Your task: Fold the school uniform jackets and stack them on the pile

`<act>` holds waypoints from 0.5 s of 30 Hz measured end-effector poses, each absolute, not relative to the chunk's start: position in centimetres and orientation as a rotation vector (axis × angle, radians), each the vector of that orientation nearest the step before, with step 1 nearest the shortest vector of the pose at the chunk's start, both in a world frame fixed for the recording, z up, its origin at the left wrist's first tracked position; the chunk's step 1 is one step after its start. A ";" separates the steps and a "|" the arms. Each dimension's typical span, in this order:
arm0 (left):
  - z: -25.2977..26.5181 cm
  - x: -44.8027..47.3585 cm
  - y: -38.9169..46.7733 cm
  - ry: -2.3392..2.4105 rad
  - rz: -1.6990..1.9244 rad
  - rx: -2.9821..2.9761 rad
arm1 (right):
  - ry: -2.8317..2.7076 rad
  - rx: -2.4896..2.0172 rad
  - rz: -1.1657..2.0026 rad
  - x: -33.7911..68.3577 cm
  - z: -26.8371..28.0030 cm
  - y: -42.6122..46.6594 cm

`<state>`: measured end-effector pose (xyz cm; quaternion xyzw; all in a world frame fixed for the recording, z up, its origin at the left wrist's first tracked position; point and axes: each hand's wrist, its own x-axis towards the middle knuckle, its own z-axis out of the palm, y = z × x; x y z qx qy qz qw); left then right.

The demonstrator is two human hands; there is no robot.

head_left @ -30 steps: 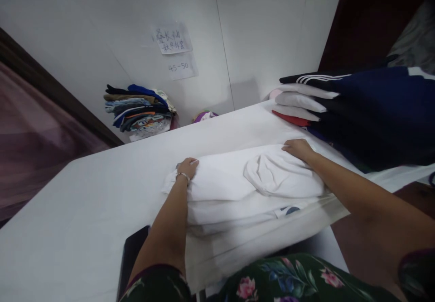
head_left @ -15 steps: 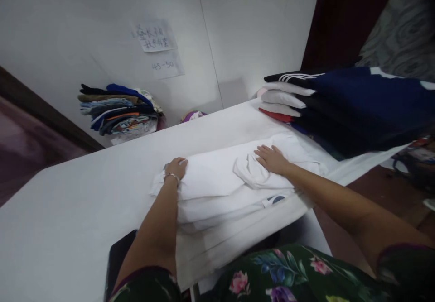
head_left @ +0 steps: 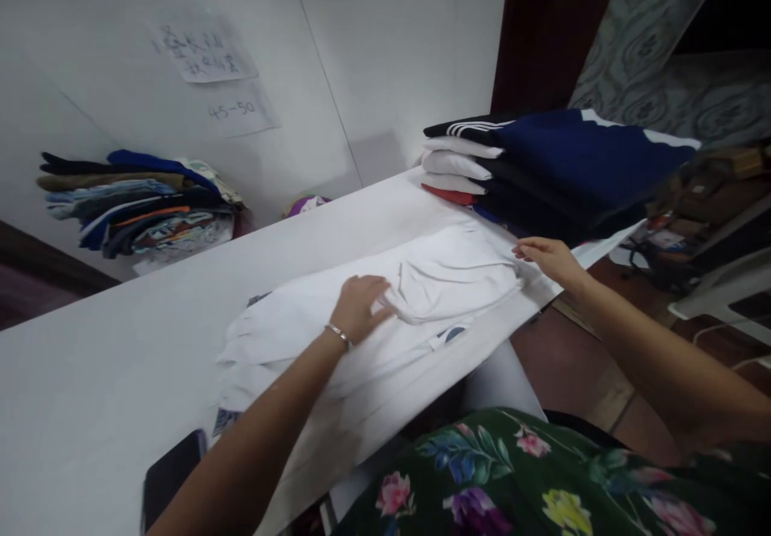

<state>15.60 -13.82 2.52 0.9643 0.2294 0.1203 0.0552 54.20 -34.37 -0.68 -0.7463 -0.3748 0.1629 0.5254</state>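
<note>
A white garment (head_left: 337, 287), loosely folded and creased, lies lengthwise on the white table, with more white cloth under it and a small dark print at its front edge. My left hand (head_left: 361, 307), wearing a bracelet, rests on its middle beside a bunched fold, thumb and fingers apart and slightly blurred. At the garment's right end my right hand (head_left: 551, 261) pinches the edge between thumb and fingers; the pinch itself is partly hidden.
Folded dark clothes (head_left: 578, 166) are stacked at the table's right end. Another pile of clothes (head_left: 144, 198) stands beyond the far edge at left. A dark phone-like object (head_left: 172, 480) lies near my left forearm. Handwritten papers (head_left: 208, 54) hang on the wall.
My left hand has moved right from the garment's left end to its middle. My right hand has left the bunched part for the right end. The view has swung right.
</note>
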 end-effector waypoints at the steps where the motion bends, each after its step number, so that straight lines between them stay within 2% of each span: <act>1: 2.2 16.6 -15.3 0.569 0.344 2.950 | -0.868 -1.783 0.415 54.3 -1.4 -35.5; 4: 1.2 18.5 -17.6 0.413 0.339 2.998 | -0.882 -1.791 0.492 53.8 -2.9 -37.9; 7: 0.9 19.6 -17.6 0.482 0.326 3.041 | -0.985 -1.847 0.513 53.1 -3.6 -38.9; 15: 2.6 20.2 -16.3 0.834 0.496 2.866 | -1.144 -2.094 0.296 52.3 -3.9 -37.0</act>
